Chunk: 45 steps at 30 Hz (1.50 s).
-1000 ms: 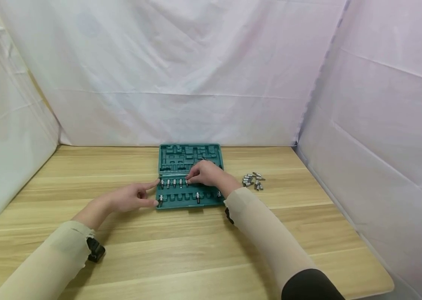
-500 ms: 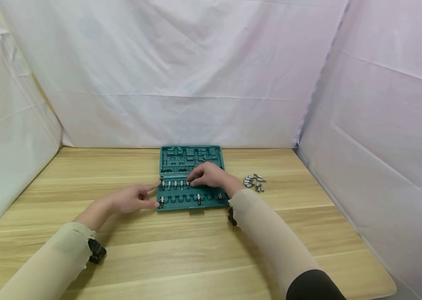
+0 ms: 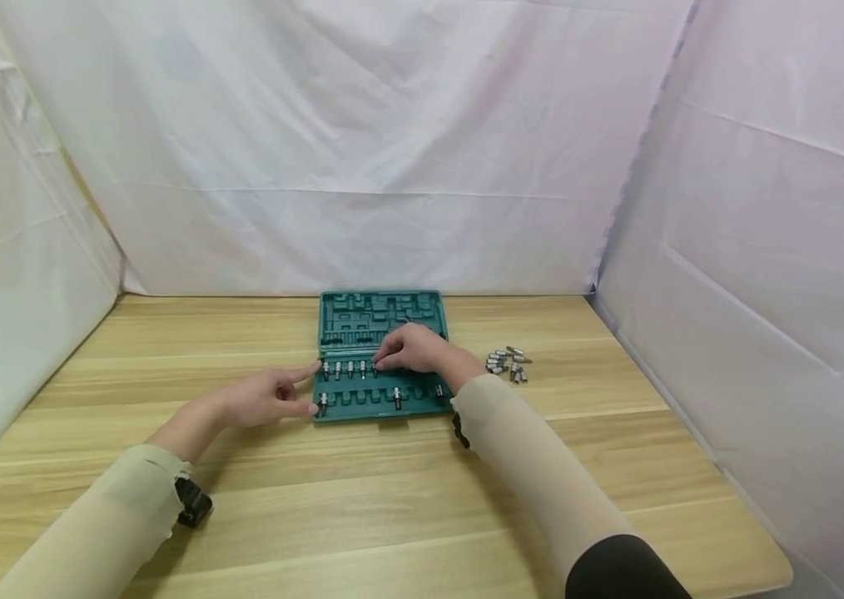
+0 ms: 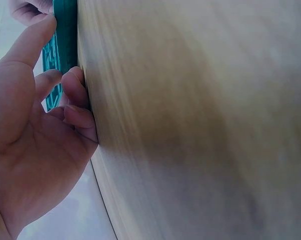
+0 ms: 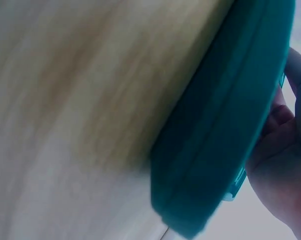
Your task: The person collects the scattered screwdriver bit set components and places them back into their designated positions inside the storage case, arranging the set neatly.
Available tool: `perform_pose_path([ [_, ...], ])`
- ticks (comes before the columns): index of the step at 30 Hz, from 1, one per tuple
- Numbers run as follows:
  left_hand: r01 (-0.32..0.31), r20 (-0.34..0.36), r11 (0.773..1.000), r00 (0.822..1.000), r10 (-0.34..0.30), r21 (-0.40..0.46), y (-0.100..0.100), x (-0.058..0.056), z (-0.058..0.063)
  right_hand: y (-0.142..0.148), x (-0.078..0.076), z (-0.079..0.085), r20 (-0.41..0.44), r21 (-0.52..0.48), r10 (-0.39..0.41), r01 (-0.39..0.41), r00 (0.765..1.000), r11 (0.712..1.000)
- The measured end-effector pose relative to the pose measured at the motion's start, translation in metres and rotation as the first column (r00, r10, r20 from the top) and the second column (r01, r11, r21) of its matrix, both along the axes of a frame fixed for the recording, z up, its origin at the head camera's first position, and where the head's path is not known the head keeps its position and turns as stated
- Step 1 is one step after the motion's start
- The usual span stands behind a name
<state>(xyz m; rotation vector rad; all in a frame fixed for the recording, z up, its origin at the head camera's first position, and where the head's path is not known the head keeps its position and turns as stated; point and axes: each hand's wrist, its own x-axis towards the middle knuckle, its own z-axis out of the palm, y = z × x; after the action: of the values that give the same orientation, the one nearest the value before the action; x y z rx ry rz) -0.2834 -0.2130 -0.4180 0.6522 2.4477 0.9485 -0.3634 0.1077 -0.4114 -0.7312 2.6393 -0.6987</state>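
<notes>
A green plastic case (image 3: 362,408) lies unfolded on the wooden table. Several silver socket bits stand in its back row, fewer in the front row, such as one socket bit (image 3: 397,398) near the middle. My left hand (image 3: 260,398) touches the case's left edge with thumb and index finger spread apart; its other fingers bend loosely in the left wrist view. Over the back row, my right hand (image 3: 418,348) pinches a socket bit (image 3: 374,370) at the right end of the seated ones. In the right wrist view the case wall (image 5: 220,130) hides its fingertips.
A loose pile of socket bits (image 3: 509,364) lies on the table right of the case. The case's moulded lid (image 3: 347,304) rests flat behind it. White cloth walls (image 3: 354,150) rise at the back and both sides.
The right fingers loosened around the socket bit half a second ago and are now close on it again. My left hand stays at the case edge. The whole view has shifted slightly.
</notes>
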Motion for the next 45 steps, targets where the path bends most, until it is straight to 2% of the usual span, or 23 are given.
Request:
perform_pose_path([
  [14,-0.011,-0.015,1.000,1.000,0.011,-0.003,-0.004,0.001,0.003,-0.008,-0.002,0.006,-0.004,0.000,0.012,-0.012,1.000,1.000],
  [22,-0.003,0.001,1.000,1.000,0.003,-0.004,-0.003,0.001,0.000,-0.003,0.001,0.001,0.000,-0.007,0.008,-0.008,1.000,1.000],
  [28,-0.007,0.002,1.000,1.000,0.007,-0.007,0.000,0.000,0.002,0.005,0.005,0.006,-0.026,-0.026,0.007,-0.007,1.000,1.000],
  [35,-0.006,-0.008,1.000,1.000,0.006,-0.017,0.002,0.000,0.001,0.029,0.013,0.018,-0.052,-0.157,-0.031,0.022,0.998,0.987],
  [41,-0.001,-0.011,1.000,1.000,0.001,-0.011,0.001,0.001,0.002,0.062,0.021,0.031,-0.045,-0.207,-0.073,0.062,0.996,0.976],
  [45,-0.004,-0.005,1.000,1.000,0.004,-0.008,0.001,0.001,0.002,0.086,0.025,0.033,-0.038,-0.228,-0.120,0.109,0.992,0.968],
])
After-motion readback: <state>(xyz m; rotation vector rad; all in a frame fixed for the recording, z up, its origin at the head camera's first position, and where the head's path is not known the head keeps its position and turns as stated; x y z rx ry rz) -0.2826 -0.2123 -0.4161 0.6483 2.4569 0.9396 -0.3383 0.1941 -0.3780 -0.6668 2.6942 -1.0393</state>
